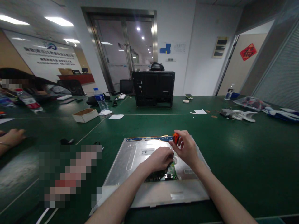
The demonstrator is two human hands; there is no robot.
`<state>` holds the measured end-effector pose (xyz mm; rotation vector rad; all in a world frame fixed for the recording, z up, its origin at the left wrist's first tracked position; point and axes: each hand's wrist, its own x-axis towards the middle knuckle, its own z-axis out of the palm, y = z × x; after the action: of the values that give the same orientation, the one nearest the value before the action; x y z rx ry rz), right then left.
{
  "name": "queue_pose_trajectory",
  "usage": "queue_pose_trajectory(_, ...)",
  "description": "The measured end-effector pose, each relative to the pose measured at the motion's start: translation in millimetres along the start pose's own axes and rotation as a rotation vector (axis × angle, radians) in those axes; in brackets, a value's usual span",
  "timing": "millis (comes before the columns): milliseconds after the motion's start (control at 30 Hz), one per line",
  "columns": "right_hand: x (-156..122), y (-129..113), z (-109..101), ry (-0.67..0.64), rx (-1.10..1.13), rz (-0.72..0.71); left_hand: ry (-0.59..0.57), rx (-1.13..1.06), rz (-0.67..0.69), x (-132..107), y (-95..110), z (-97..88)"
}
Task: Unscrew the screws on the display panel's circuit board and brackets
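Observation:
In front of me a silver metal display panel (140,189) lies flat on the green table, with a narrow blue circuit strip (149,139) along its far edge. A green circuit board (173,171) sits at the panel's middle, partly covered by my left hand (161,158). That hand's fingers are curled together by the screwdriver's shaft; what they hold, if anything, is hidden. My right hand (186,148) grips the orange-and-black handle of a screwdriver (176,138), held upright, its shaft pointing down toward the board. The screwdriver's tip is hidden.
A power strip's pixelated area (72,174) lies left of the panel. Farther back are an open cardboard box (86,115), a water bottle (100,99) and a black monitor-like unit (153,88). Another person's hand (14,137) rests at the far left.

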<state>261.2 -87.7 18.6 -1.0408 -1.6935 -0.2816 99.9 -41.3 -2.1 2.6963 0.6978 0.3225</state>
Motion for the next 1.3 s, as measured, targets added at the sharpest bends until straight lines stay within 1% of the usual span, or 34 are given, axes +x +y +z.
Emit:
queue_pose_trajectory(233, 0.3, -1.3, 0.4, -0.029, -0.02, 0.002, 0.006, -0.004, 0.005, -1.0, 2.4, -2.2)
queue_pose_trajectory(400, 0.4, -3.0, 0.5, -0.014, 0.006, 0.032, -0.004, -0.007, 0.011, -0.5, 0.3, -0.5)
queue_pose_trajectory(633, 0.9, -2.3, 0.5, 0.007, 0.001, -0.009, -0.014, -0.007, 0.004, -1.3, 0.7, -2.1)
queue_pose_trajectory(867, 1.0, -0.6, -0.3, -0.008, -0.048, 0.001, -0.011, -0.003, -0.004, -1.1, 1.4, -2.5)
queue_pose_trajectory(1133, 1.2, -3.9, -0.9, -0.031, 0.025, 0.023, -0.009, 0.0, 0.002, -0.7, 0.2, -1.1)
queue_pose_trajectory(1300, 0.9, -2.2, -0.8, 0.005, 0.028, 0.007, -0.013, 0.003, -0.009, -1.4, 0.4, -1.8)
